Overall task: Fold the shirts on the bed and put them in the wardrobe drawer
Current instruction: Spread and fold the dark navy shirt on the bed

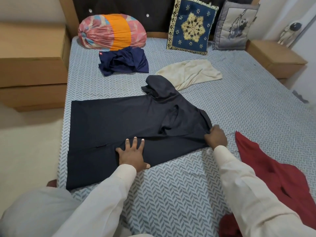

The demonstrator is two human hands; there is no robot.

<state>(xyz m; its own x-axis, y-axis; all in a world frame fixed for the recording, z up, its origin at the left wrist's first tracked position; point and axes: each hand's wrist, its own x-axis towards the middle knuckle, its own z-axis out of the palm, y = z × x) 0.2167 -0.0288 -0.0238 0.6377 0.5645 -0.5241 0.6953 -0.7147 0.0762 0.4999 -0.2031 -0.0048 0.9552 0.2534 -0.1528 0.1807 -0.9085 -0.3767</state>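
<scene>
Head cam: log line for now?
step: folding dark shirt | left hand: presses flat | right hand: grips edge | pending: red shirt

A dark shirt (111, 124) is spread flat across the bed (248, 103). It is pressed down near its lower edge by the left grip (131, 155), laid flat and splayed, while its bunched edge is pinched by the right grip (216, 136). A red garment (266, 168) is seen just beside the right forearm. A crumpled blue shirt (124, 61) and a cream cloth (191, 72) are laid farther up the bed.
</scene>
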